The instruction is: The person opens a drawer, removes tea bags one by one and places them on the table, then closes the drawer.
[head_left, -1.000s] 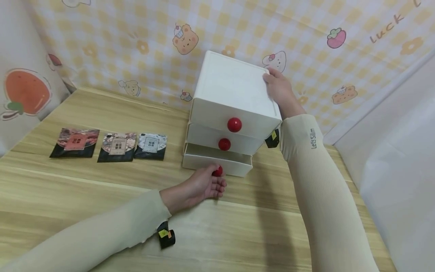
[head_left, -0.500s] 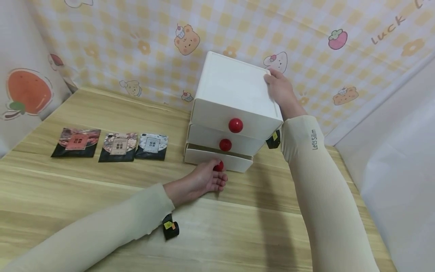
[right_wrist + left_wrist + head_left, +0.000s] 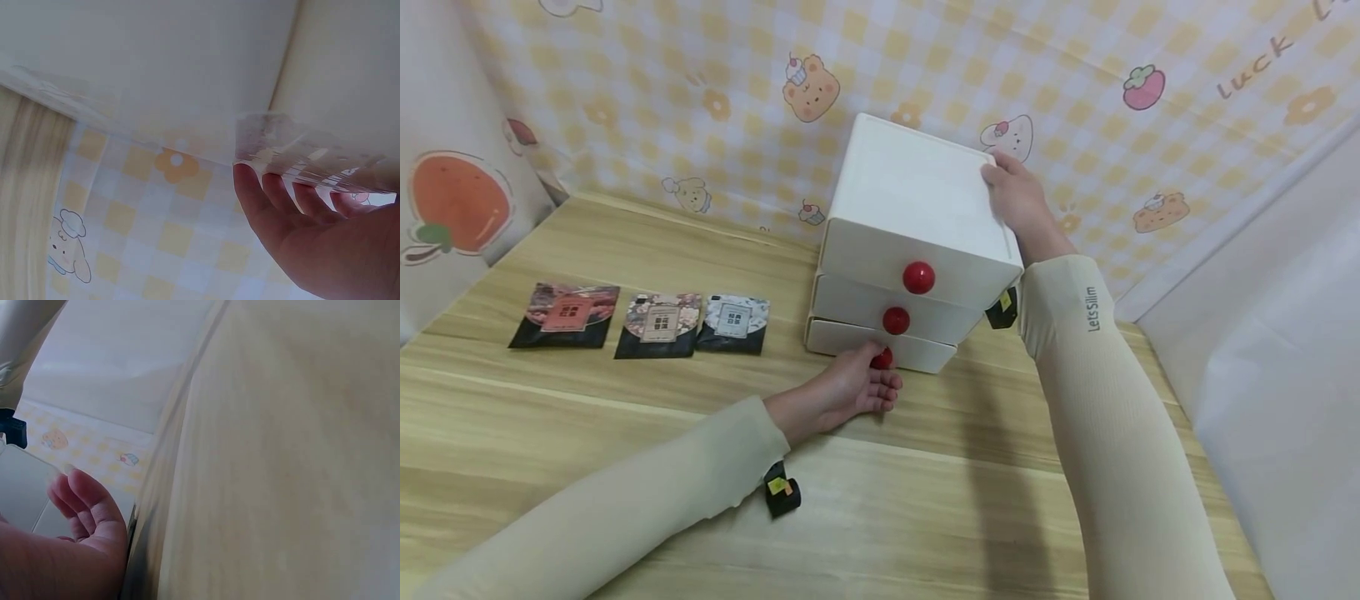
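A white drawer cabinet with three stacked drawers stands against the patterned backdrop. My left hand pinches the red knob of the bottom drawer, its thumb against the knob and the other fingers loosely bent below. Only a thin dark line shows above the bottom drawer's front. At the cabinet's rear right edge my right hand grips, thumb on the top; the right wrist view shows its fingers bent against the back side. Two more red knobs, the upper and the middle, sit above the left hand.
Three printed sachets lie in a row left of the cabinet: a red one, a pink one and a white one. The wood-grain table meets a yellow-checked backdrop behind and a white side wall on the right.
The bottom drawer has slid inward under my left hand, from a wide gap to nearly flush. The left hand moved with it toward the cabinet. My right hand keeps its hold.
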